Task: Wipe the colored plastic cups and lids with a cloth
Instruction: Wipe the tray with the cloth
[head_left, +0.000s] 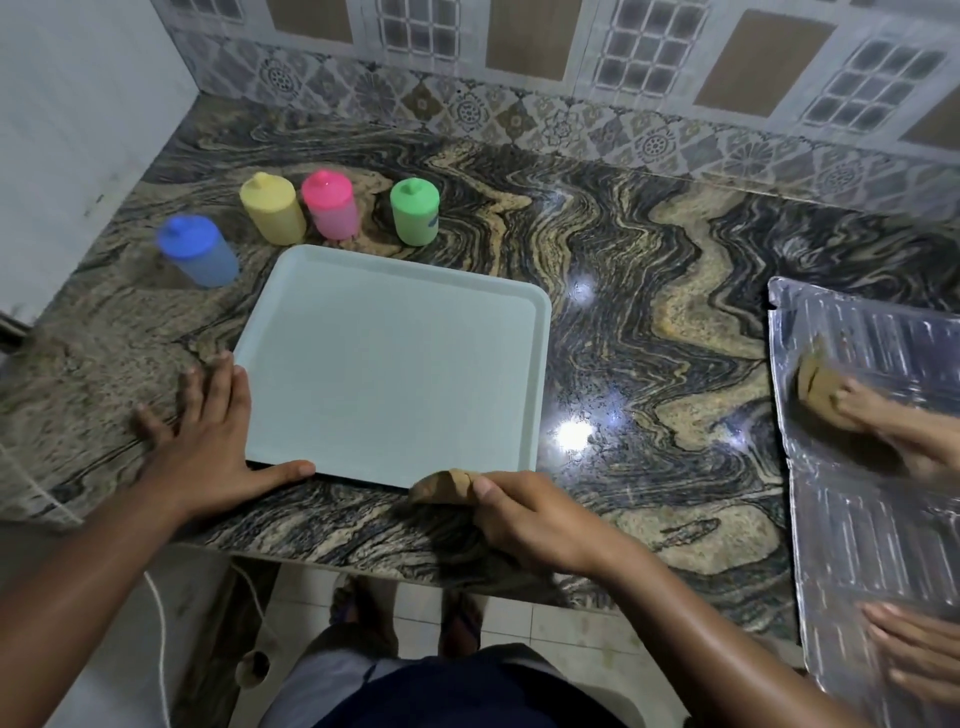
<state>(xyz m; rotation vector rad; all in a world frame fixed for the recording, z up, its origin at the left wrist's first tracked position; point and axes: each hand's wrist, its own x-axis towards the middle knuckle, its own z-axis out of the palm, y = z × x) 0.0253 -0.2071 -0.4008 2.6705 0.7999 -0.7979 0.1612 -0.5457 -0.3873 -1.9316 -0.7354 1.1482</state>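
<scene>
Several lidded plastic cups stand at the back left of the granite counter: a blue cup (200, 252), a yellow cup (272, 209), a pink cup (331, 206) and a green cup (414, 211). A pale green tray (395, 364) lies in front of them with nothing on it. My left hand (208, 441) lies flat on the counter against the tray's near left corner, thumb along its front edge. My right hand (524, 512) grips a brown cloth (441, 486) at the tray's front edge.
A silvery ribbed sheet (872, 467) covers the counter's right end. Another person's hand (893, 415) presses a brown cloth (818, 387) on it, and their other hand (919, 654) rests near its front. The counter edge runs just below my hands, with tiled floor beneath.
</scene>
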